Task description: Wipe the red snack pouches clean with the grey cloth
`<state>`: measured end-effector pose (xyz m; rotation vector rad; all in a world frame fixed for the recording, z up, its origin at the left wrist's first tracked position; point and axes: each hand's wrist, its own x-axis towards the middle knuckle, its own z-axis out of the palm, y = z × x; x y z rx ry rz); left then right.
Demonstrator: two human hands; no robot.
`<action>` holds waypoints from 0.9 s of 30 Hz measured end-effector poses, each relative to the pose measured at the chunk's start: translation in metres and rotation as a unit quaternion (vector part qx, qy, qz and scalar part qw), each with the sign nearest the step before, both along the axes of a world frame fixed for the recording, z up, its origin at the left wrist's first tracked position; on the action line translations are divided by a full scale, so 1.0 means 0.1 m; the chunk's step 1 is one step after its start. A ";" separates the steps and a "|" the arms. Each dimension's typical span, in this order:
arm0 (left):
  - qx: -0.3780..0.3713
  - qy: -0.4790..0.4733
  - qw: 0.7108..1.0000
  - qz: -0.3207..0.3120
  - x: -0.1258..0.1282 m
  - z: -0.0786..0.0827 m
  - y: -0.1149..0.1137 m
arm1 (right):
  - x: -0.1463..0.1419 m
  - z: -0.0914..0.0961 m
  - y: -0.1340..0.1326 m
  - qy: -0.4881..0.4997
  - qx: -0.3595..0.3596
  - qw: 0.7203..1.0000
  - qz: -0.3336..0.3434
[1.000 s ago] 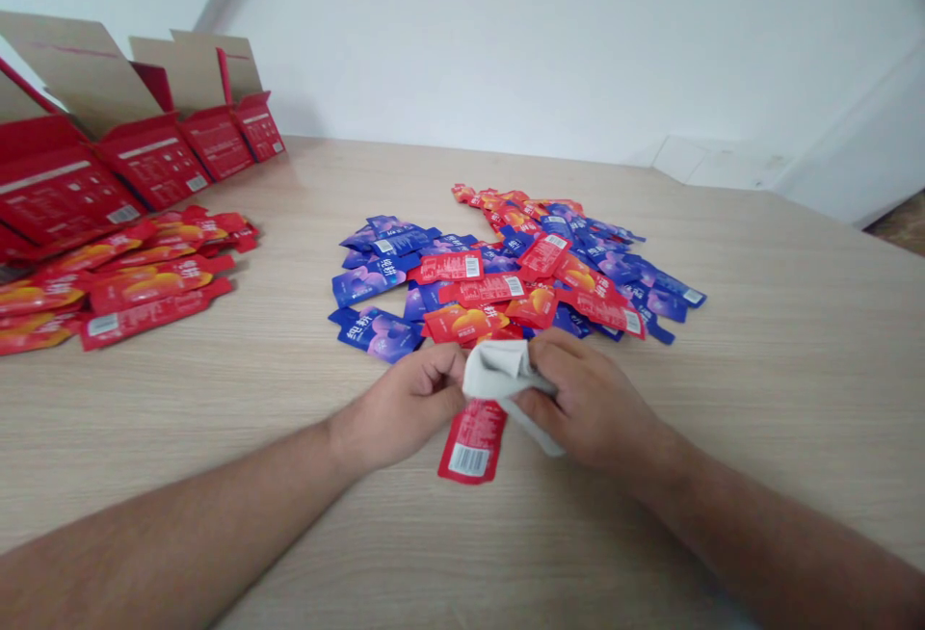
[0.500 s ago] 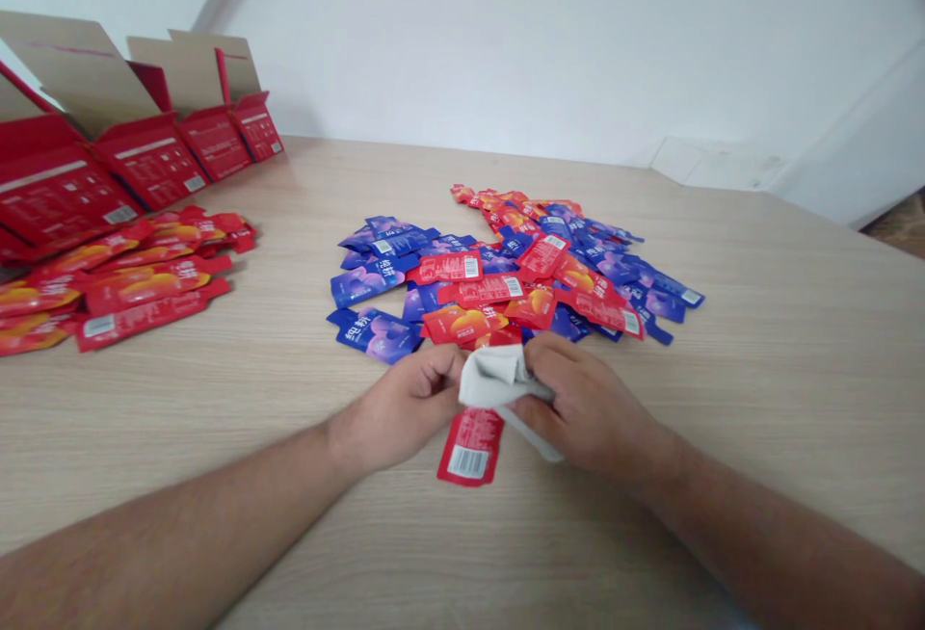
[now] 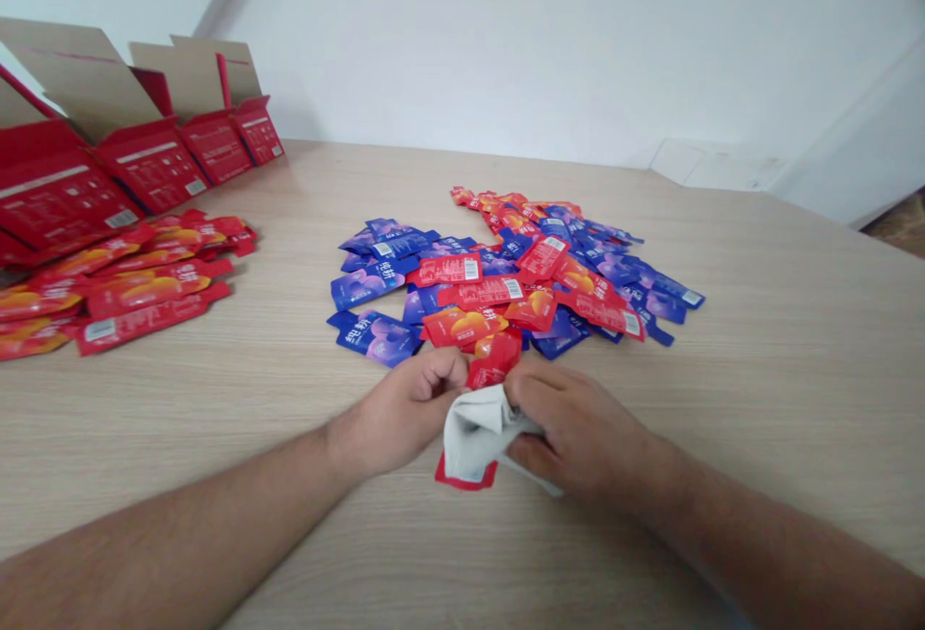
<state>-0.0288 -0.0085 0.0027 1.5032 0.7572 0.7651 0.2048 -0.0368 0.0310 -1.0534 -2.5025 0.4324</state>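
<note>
Wiping motions aside, what shows is two bare forearms reaching in from the bottom of the view, with the left hand [image 3: 402, 413] and right hand [image 3: 578, 437] close together around a crumpled grey cloth [image 3: 477, 437] near the front of the pale wood-grain desk [image 3: 758, 399]. The right hand's grip is closed, its fingers [image 3: 549, 389] folded over the cloth and pressing it from the right. The left hand's grip is curled, its fingertips [image 3: 454, 375] at the cloth's upper edge, but whether they are pinching the cloth or something behind it cannot be told. A red sachet [image 3: 462, 479] lies under the cloth, with only a thin strip of its red edge showing below. Another patch of red foil [image 3: 495, 358] rises just above the cloth beside the right hand's fingers; whether it belongs to that same sachet is hidden. Just beyond the hands spreads a loose, overlapping pile of blue-purple and red sachets [image 3: 506, 283], lying flat on the desk. Well to the left, a row of red sachets with orange fruit pictures [image 3: 145, 293] lies overlapped in front of three red cartons [image 3: 151, 153] standing side by side, their cardboard flaps raised. A white wall [image 3: 541, 52] rises behind the desk
</note>
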 end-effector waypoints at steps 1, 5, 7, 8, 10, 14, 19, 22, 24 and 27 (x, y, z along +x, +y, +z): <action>0.009 0.003 1.000 0.001 0.00 0.00 0.00 | 0.01 -0.01 0.01 0.006 0.008 1.000 -0.027; 0.040 0.025 0.999 0.009 0.00 0.01 0.01 | 0.03 -0.02 0.05 0.033 0.027 0.992 -0.119; 0.031 0.023 0.999 0.005 -0.01 0.01 0.00 | 0.02 0.00 0.04 0.023 0.004 0.997 -0.068; 0.021 0.019 1.000 0.002 -0.01 0.01 0.00 | 0.01 0.01 0.02 0.013 -0.007 0.999 -0.034; 0.009 0.016 1.000 0.000 -0.01 0.01 0.00 | 0.00 0.03 0.00 0.000 -0.015 1.000 -0.005; 0.042 0.031 0.999 0.009 -0.01 0.00 0.00 | 0.02 0.03 0.01 0.015 0.028 0.993 -0.116; 0.007 0.008 1.000 -0.001 0.00 0.02 -0.01 | 0.00 0.04 -0.01 -0.001 0.001 1.000 -0.019; 0.010 0.006 1.000 -0.003 0.00 0.03 -0.01 | 0.00 0.04 -0.02 0.000 0.001 1.000 -0.021; 0.037 0.026 0.999 0.008 0.00 0.03 0.00 | 0.02 0.03 0.01 0.015 0.018 0.996 -0.087; 0.050 0.037 0.998 0.012 0.00 0.04 0.00 | 0.03 0.02 0.03 0.024 0.025 0.994 -0.108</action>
